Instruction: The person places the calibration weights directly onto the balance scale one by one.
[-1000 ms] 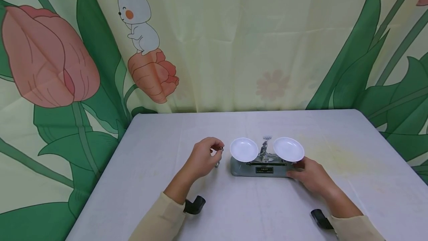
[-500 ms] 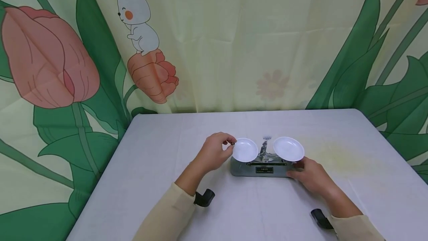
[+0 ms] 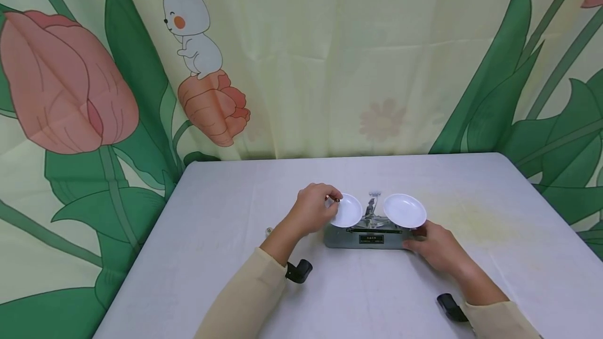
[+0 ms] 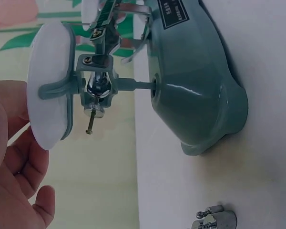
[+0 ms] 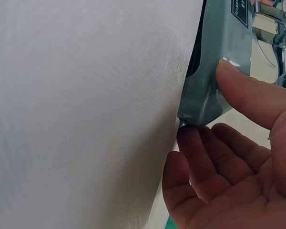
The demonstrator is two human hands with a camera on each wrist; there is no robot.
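A grey-green balance scale (image 3: 391, 240) stands on the table with a white left pan (image 3: 350, 211) and a white right pan (image 3: 405, 211). My left hand (image 3: 312, 211) is at the outer edge of the left pan, pinching a tiny dark metallic piece, likely a small weight (image 3: 337, 200). In the left wrist view, the pan hides its fingertips and that piece. My right hand (image 3: 439, 246) grips the right end of the base, its thumb (image 5: 243, 86) on the front and fingers at the end. Several small metal weights (image 4: 221, 220) stand on the table by the left forearm.
A white cloth covers the table (image 3: 358, 297). Behind it hangs a printed curtain (image 3: 292, 67) with a rabbit and tulips. A black wrist camera (image 3: 299, 271) sits under the left forearm, another camera (image 3: 452, 307) by the right one.
My left hand has moved right with the small piece, from beside the scale to over the left pan's edge. The right hand keeps its grip on the base.
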